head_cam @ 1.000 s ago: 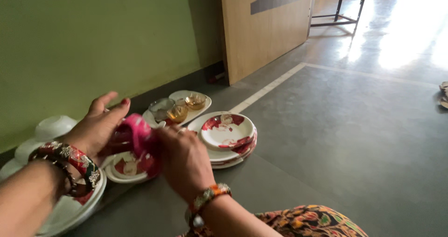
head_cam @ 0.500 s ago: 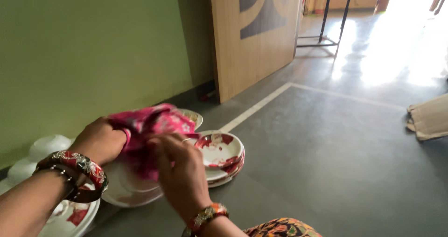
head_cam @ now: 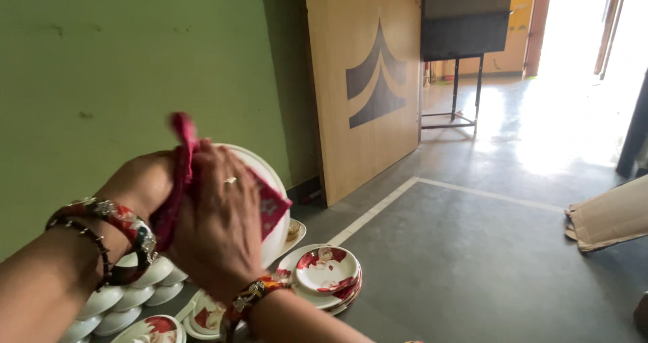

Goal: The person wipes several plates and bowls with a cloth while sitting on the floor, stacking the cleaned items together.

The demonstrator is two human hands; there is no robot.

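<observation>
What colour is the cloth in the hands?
Pink, with some red: the crumpled pink cloth is pressed against a round white plate, seen in the head view.
</observation>
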